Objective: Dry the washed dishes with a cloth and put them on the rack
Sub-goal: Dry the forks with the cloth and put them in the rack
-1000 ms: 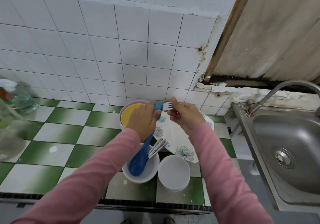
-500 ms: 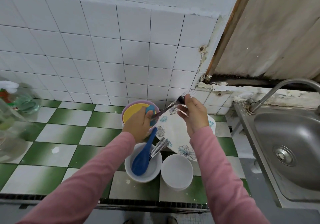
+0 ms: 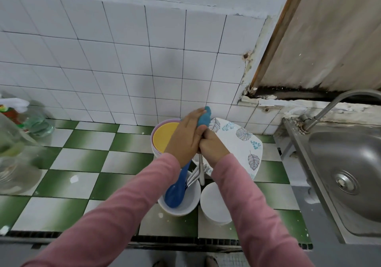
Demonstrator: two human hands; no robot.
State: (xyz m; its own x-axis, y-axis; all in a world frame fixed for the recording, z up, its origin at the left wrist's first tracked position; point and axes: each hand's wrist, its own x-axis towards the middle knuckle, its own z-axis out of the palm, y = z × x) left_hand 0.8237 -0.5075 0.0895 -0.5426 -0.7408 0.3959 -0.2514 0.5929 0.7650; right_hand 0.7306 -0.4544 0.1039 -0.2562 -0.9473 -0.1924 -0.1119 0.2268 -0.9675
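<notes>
Hands met over the dishes: left hand [image 3: 184,138] curled round the blue cloth [image 3: 204,118], wrapping the metal utensil's [image 3: 201,173] far end; right hand [image 3: 214,146] gripped its middle. Its shaft ran far-to-near, free end hanging over the white bowl [image 3: 185,210].

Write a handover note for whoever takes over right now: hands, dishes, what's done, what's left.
Left hand holds the blue cloth against the hidden upper end of a metal utensil.
Right hand grips that utensil, handle pointing down.
Blue spoon and more cutlery stand in a white bowl; a second white bowl, leaf-print plate and yellow dish wait nearby.
Done: nothing seen racked; no rack in view.
Left: finish this utensil, dry the rest, rack everything.
</notes>
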